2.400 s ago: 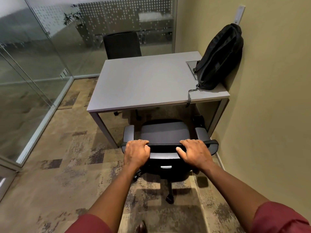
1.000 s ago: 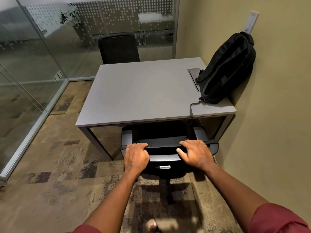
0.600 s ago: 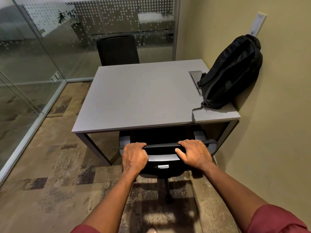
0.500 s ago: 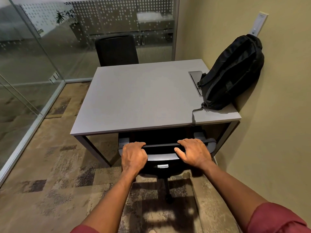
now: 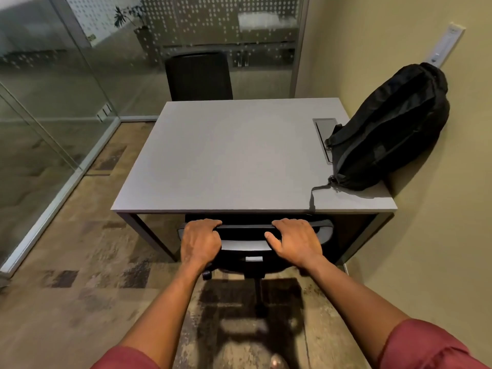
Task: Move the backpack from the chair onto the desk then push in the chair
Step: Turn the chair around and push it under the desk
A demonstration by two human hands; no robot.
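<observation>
A black backpack [image 5: 388, 129] stands on the right end of the grey desk [image 5: 226, 158], leaning against the wall, with a strap hanging over the desk's front edge. The black and grey office chair [image 5: 247, 246] is tucked under the desk's front edge; its seat is hidden and only the top of the backrest and the base show. My left hand [image 5: 199, 242] grips the left part of the backrest top. My right hand [image 5: 294, 242] grips the right part, thumb pointing left.
A second black chair [image 5: 198, 75] stands at the desk's far side. Glass partitions [image 5: 53, 102] run along the left and back. A beige wall [image 5: 439, 235] closes the right side. A cable hatch [image 5: 323, 134] is set into the desk beside the backpack. Patterned carpet [image 5: 80, 288] covers the floor.
The chair has rolled forward under the desk with both hands on its backrest; its seat and armrests are now hidden. The camera has moved closer to the desk.
</observation>
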